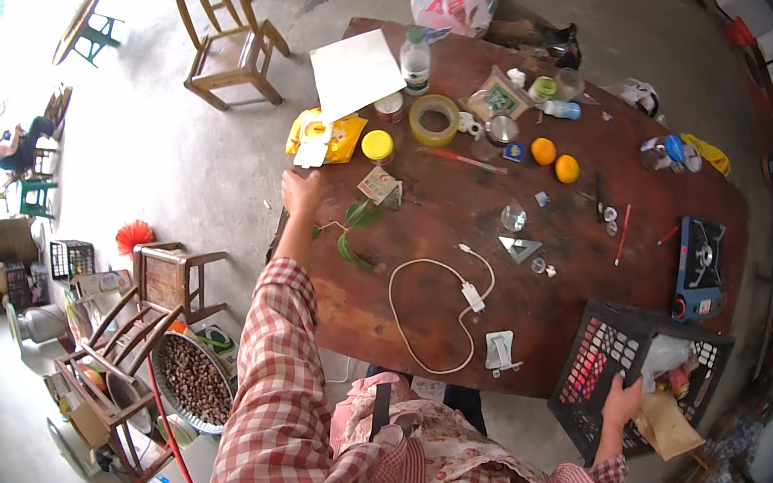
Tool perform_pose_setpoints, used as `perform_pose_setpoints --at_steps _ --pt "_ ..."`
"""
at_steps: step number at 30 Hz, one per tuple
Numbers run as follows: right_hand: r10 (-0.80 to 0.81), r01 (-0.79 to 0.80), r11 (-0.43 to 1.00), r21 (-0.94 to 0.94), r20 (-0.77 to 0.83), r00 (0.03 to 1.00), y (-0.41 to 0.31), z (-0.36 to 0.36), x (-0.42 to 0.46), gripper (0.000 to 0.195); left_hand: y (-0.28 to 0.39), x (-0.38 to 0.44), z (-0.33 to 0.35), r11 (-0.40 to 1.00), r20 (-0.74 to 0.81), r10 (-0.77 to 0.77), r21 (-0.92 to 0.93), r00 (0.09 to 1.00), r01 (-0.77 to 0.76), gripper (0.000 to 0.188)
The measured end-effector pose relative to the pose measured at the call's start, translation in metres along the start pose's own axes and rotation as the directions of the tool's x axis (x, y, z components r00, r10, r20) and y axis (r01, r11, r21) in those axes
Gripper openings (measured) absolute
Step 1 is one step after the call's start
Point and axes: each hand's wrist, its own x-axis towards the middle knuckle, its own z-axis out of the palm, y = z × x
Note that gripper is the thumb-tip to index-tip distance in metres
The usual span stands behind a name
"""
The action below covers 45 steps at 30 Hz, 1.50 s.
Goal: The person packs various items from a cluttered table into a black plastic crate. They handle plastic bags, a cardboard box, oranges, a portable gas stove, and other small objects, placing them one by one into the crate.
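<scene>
My left hand (302, 190) is at the table's left edge, just below a yellow soft packet (345, 135) with a white piece (313, 152) at its front. Whether the fingers touch that piece is unclear. My right hand (621, 400) grips the rim of a black plastic crate (587, 429), tilted at the table's near right corner. Inside the crate are a clear plastic bag (664, 356) and a brown paper packet (667, 424). Close to my left hand are a yellow-lidded jar (378, 147), a small printed box (377, 184) and a leafy sprig (354, 227).
The brown table (360, 313) carries a white charger cable (397, 315), tape roll (434, 120), two oranges (555, 160), plastic bottle (415, 65), white sheet (358, 73) and portable gas stove (699, 266). Wooden chairs (230, 47) and a basin of brown nuts or fruits (191, 379) stand left. A person sits outside.
</scene>
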Motion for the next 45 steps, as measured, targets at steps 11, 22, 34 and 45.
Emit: perform_pose_setpoints --at_steps 11,22,34,45 --pt "0.033 -0.038 0.998 -0.053 -0.086 0.996 0.018 0.012 -0.001 0.046 -0.016 0.136 0.045 0.889 0.291 -0.199 -0.348 0.936 0.297 0.093" --pt "0.052 -0.067 0.988 -0.141 -0.107 0.993 -0.006 0.005 -0.008 0.039 -0.024 0.164 0.092 0.938 0.009 -0.219 -0.272 0.976 0.214 0.052" --pt "0.07 -0.075 0.996 -0.047 -0.084 0.994 -0.013 0.006 -0.01 0.037 -0.082 0.049 -0.01 0.34 0.539 -0.049 -0.783 0.841 0.521 0.04" --pt "0.081 -0.083 0.996 -0.032 -0.05 0.995 -0.026 -0.007 -0.003 0.034 0.067 -0.24 -0.009 0.489 0.672 0.344 -0.724 0.656 0.486 0.045"
